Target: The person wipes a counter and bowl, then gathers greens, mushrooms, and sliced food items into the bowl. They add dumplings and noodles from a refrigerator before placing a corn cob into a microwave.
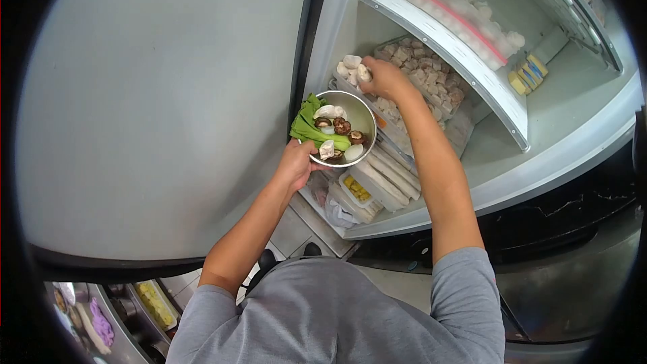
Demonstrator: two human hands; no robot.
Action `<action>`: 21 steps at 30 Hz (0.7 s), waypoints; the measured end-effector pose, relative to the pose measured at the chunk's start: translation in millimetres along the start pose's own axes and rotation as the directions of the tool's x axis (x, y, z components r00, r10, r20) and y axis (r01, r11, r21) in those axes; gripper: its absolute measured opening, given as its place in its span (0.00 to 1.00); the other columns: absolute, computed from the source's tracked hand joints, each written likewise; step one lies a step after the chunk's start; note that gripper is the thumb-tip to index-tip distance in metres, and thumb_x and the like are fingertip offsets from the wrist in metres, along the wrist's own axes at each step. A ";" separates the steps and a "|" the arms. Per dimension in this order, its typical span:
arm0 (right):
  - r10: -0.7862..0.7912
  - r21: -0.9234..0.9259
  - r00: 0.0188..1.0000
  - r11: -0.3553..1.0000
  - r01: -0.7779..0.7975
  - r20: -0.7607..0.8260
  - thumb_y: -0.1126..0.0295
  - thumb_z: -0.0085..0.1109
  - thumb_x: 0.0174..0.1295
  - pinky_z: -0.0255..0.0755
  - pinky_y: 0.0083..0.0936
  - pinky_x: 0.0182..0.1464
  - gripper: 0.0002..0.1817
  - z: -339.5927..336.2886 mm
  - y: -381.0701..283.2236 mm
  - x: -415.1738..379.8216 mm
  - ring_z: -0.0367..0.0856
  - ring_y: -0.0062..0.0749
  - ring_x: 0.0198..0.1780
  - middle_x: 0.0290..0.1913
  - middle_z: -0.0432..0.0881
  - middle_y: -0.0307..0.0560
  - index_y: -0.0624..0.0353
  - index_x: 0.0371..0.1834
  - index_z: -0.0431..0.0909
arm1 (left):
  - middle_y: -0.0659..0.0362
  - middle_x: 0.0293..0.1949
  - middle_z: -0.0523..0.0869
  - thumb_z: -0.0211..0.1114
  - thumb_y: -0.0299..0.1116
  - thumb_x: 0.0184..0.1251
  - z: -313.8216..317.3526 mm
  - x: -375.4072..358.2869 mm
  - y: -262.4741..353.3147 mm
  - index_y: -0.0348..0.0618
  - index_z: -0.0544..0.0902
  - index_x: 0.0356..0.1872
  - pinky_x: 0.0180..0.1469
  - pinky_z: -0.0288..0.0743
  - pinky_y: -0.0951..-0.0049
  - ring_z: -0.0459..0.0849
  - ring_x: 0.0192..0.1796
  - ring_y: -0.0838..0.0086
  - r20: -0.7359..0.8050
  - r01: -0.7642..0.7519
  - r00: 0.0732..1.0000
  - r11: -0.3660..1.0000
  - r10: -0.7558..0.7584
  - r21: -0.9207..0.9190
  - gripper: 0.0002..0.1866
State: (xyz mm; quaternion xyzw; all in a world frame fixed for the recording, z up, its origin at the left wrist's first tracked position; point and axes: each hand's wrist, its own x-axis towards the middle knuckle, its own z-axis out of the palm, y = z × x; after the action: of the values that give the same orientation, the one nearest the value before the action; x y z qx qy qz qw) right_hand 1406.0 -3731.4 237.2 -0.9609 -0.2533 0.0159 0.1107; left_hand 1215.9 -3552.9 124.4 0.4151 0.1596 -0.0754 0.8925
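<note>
My left hand [298, 164] grips the rim of a round metal bowl [367, 121], thumb near the edge and fingers under it. In the bowl lie green leafy vegetable [307, 125], several brown mushrooms [342, 126], a white round piece [354, 153] and pale chunks [327, 149]. Inside the open fridge, my right hand [387, 81] reaches over a clear container of white chunks [350, 67]. Its fingers are closed around a pale chunk [364, 73] at the container's edge; the fingertips are partly hidden.
More containers of pale chunks [441, 84] stand behind. A metal shelf [465, 67] above bears a red-edged tray [455, 21] and yellow blocks [529, 74]. Lower down are stacked white boxes [384, 178] and a tub of yellow pieces [357, 189]. The fridge door [168, 108] stands at left.
</note>
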 end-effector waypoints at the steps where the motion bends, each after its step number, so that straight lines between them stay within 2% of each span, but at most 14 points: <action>1: 0.006 -0.002 1.000 1.000 -0.006 -0.004 0.64 0.68 0.52 0.75 0.41 0.55 0.28 0.4 -7.8 6.4 0.82 0.52 0.53 0.50 0.84 0.58 0.54 0.58 0.76 | 0.42 0.51 0.81 0.52 0.21 0.60 -5.4 -2.7 10.6 0.29 0.63 0.62 0.35 0.89 0.56 0.88 0.43 0.55 -0.005 -0.004 1.000 1.000 0.004 -0.001 0.26; 3: -0.130 -0.026 0.990 0.991 0.132 0.057 0.68 0.65 0.53 0.76 0.42 0.54 0.24 4.2 -17.9 22.5 0.82 0.55 0.51 0.50 0.84 0.59 0.51 0.56 0.78 | 0.42 0.51 0.81 0.51 0.21 0.60 -17.9 -3.8 28.7 0.30 0.63 0.63 0.34 0.89 0.56 0.88 0.43 0.55 0.011 0.002 1.000 1.000 -0.002 0.012 0.26; 7: -0.110 0.043 0.991 0.993 0.106 0.079 0.72 0.64 0.55 0.78 0.38 0.52 0.23 10.8 -24.8 37.4 0.85 0.48 0.47 0.48 0.85 0.55 0.49 0.56 0.79 | 0.43 0.51 0.81 0.51 0.21 0.60 -45.6 -0.7 45.4 0.32 0.64 0.64 0.33 0.89 0.57 0.89 0.43 0.55 0.032 0.032 0.999 0.999 -0.032 0.007 0.27; 9: -0.012 0.344 0.987 0.938 -0.045 0.163 0.74 0.64 0.56 0.79 0.33 0.48 0.24 13.6 -24.5 41.5 0.85 0.38 0.44 0.46 0.86 0.49 0.47 0.58 0.80 | 0.43 0.51 0.81 0.52 0.21 0.61 -55.9 3.2 52.7 0.31 0.65 0.61 0.35 0.89 0.54 0.88 0.42 0.55 0.035 0.027 0.999 1.000 -0.028 0.015 0.25; 10: -0.013 0.345 0.986 0.938 -0.045 0.164 0.74 0.64 0.56 0.79 0.33 0.48 0.24 15.7 -24.4 44.4 0.85 0.38 0.44 0.46 0.86 0.49 0.47 0.58 0.80 | 0.43 0.50 0.82 0.53 0.20 0.61 -58.9 6.1 56.2 0.30 0.66 0.59 0.37 0.89 0.51 0.88 0.42 0.54 0.041 0.021 0.999 0.999 -0.022 0.023 0.22; 11: 0.021 0.432 0.987 0.897 -0.089 0.160 0.74 0.64 0.58 0.79 0.32 0.47 0.23 17.9 -23.5 47.5 0.84 0.36 0.43 0.45 0.85 0.48 0.50 0.59 0.79 | 0.43 0.50 0.82 0.53 0.20 0.61 -61.5 11.3 57.9 0.30 0.66 0.59 0.37 0.89 0.51 0.88 0.42 0.54 0.039 0.022 0.999 0.999 -0.023 0.024 0.22; 13: 0.088 0.593 0.983 0.787 -0.169 0.162 0.74 0.62 0.61 0.79 0.30 0.44 0.22 16.6 -32.2 50.1 0.83 0.31 0.40 0.43 0.85 0.47 0.57 0.60 0.78 | 0.43 0.53 0.81 0.50 0.21 0.61 -63.0 22.8 60.4 0.33 0.64 0.65 0.34 0.89 0.57 0.89 0.44 0.57 0.055 0.039 0.998 0.998 -0.041 0.047 0.27; 14: 0.119 0.664 0.966 0.706 -0.246 0.232 0.71 0.63 0.62 0.79 0.31 0.45 0.21 11.3 -32.1 49.4 0.83 0.31 0.41 0.43 0.85 0.47 0.62 0.59 0.78 | 0.43 0.53 0.81 0.50 0.21 0.61 -62.3 27.9 59.9 0.33 0.64 0.65 0.34 0.89 0.57 0.89 0.44 0.57 0.054 0.039 0.998 0.998 -0.042 0.047 0.27; 15: 0.118 0.664 0.965 0.705 -0.247 0.233 0.71 0.63 0.62 0.79 0.31 0.45 0.21 9.0 -30.8 51.5 0.83 0.31 0.41 0.43 0.85 0.47 0.62 0.59 0.78 | 0.43 0.53 0.81 0.50 0.21 0.61 -59.2 31.4 60.5 0.33 0.64 0.65 0.35 0.89 0.57 0.89 0.44 0.57 0.051 0.026 0.998 0.999 -0.028 0.041 0.27; 17: 0.019 0.484 1.000 0.875 -0.013 -0.007 0.69 0.63 0.61 0.79 0.31 0.46 0.21 3.3 -26.2 54.4 0.84 0.31 0.42 0.44 0.86 0.48 0.62 0.58 0.79 | 0.44 0.53 0.81 0.50 0.21 0.60 -54.8 38.0 61.6 0.34 0.64 0.65 0.36 0.90 0.57 0.88 0.45 0.57 0.046 0.013 0.999 0.999 -0.014 0.035 0.27; 19: -0.001 0.424 1.000 0.905 -0.004 0.010 0.68 0.64 0.58 0.78 0.31 0.49 0.22 -13.4 -33.2 45.1 0.84 0.34 0.44 0.45 0.86 0.50 0.60 0.57 0.80 | 0.44 0.53 0.81 0.50 0.21 0.60 -49.1 45.8 62.0 0.35 0.64 0.64 0.37 0.90 0.56 0.88 0.45 0.56 0.030 0.000 1.000 1.000 0.000 0.006 0.27; 21: -0.242 0.247 0.944 0.951 0.185 0.226 0.68 0.66 0.56 0.76 0.30 0.53 0.25 -19.7 -43.7 36.1 0.83 0.34 0.49 0.51 0.85 0.50 0.56 0.60 0.79 | 0.44 0.53 0.81 0.49 0.21 0.61 -44.5 49.5 62.9 0.35 0.64 0.64 0.38 0.90 0.54 0.88 0.45 0.56 0.040 0.000 0.999 1.000 0.000 -0.003 0.27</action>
State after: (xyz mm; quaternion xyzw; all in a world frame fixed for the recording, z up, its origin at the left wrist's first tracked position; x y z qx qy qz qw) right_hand 1418.0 -3680.7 266.9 -0.8991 -0.3653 0.1545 0.1851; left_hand 1269.3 -3478.4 125.4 0.4124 0.1421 -0.0835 0.8960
